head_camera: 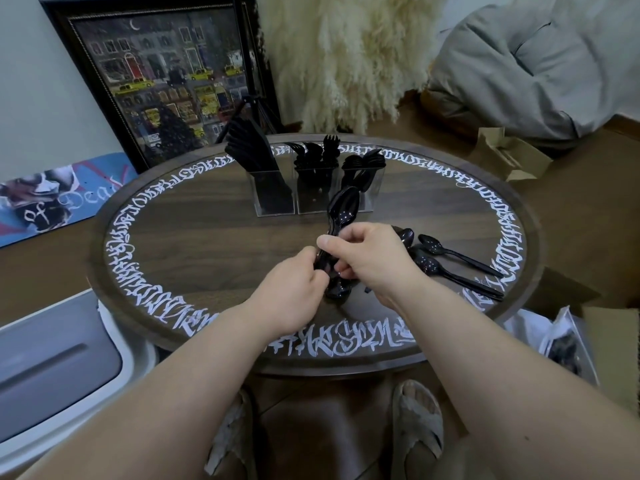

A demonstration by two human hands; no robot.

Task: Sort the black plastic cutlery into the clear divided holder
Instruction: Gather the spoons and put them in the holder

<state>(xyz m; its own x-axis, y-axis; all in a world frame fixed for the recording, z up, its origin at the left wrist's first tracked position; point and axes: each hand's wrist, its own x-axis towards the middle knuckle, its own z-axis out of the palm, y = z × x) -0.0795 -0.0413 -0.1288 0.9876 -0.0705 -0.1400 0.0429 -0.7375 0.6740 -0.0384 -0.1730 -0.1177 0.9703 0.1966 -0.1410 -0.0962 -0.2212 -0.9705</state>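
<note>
Both hands meet over the middle of the round dark wooden table (214,237), which carries a ring of white calligraphy near its rim. The left hand (294,289) and the right hand (367,258) both curl their fingers round a stacked bundle of black plastic spoons (341,213). The bundle stands roughly upright between them, with 1 set of bowls sticking up above the right hand and another rounded black end showing below the hands, close to the tabletop.

At the far side of the table stands the clear divided holder (311,194), with 3 compartments side by side. The left compartment holds black plastic knives (252,150) leaning toward the left. The middle compartment holds black plastic forks (318,155), tines up. The right compartment holds more black spoons (367,162), bowls up. The raised bundle sits just in front of the right compartment.

To the right of the hands, a few loose black plastic spoons (450,258) lie flat on the table, bowls toward the hands and handles pointing right; some are partly hidden behind the right hand, so their count is unclear.

Beyond the table, a dark-framed painting of a night street (162,74) leans against the wall beside cream pampas grass (346,57). Beneath the table edge, 2 feet in woven slippers (419,420) show on the floor.
</note>
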